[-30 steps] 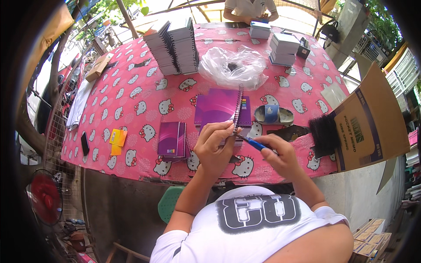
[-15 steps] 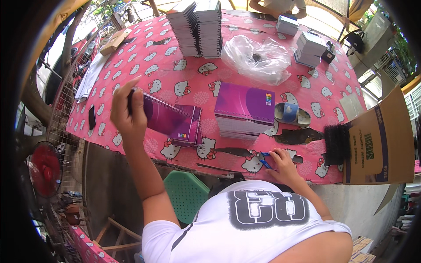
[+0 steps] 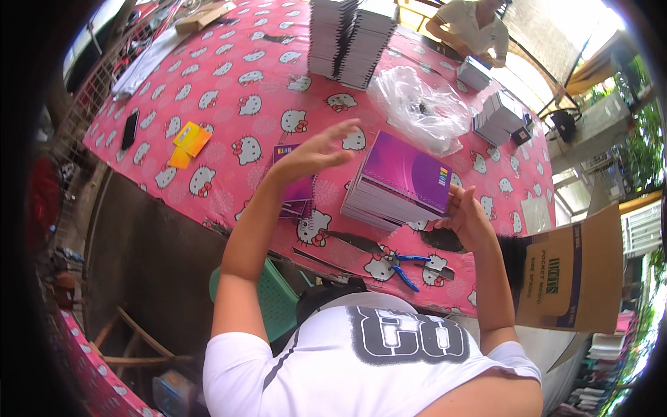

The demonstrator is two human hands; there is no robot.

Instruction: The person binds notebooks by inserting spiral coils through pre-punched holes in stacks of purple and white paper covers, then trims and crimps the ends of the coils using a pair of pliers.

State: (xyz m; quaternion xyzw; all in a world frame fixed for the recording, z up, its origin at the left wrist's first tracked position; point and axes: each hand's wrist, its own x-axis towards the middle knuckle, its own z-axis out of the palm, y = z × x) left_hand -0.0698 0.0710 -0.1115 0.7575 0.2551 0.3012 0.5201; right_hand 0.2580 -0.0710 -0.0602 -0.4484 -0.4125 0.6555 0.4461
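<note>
My left hand [image 3: 316, 154] hovers over a low pile of purple spiral notebooks [image 3: 297, 191], fingers stretched out and holding nothing. Right of it stands a taller stack of purple spiral notebooks [image 3: 410, 170], the top cover facing up. My right hand [image 3: 467, 214] is at that stack's right corner with its fingers apart; whether the fingertips touch the notebooks I cannot tell. Blue-handled pliers [image 3: 405, 270] lie on the table in front of the stack, near the edge.
Pink patterned cloth [image 3: 229, 170] covers the table. Yellow cards [image 3: 189, 144] and a black phone [image 3: 130, 130] lie left. Behind are tall notebook stacks [image 3: 347, 45], a clear plastic bag [image 3: 420, 108] and white stacks [image 3: 498, 118]. A cardboard box [image 3: 573, 274] stands right; a person [image 3: 474, 31] sits opposite.
My left hand has let go of a purple notebook and moved right, over the low pile. My right hand has left the pliers and risen to the tall stack. The view has turned.
</note>
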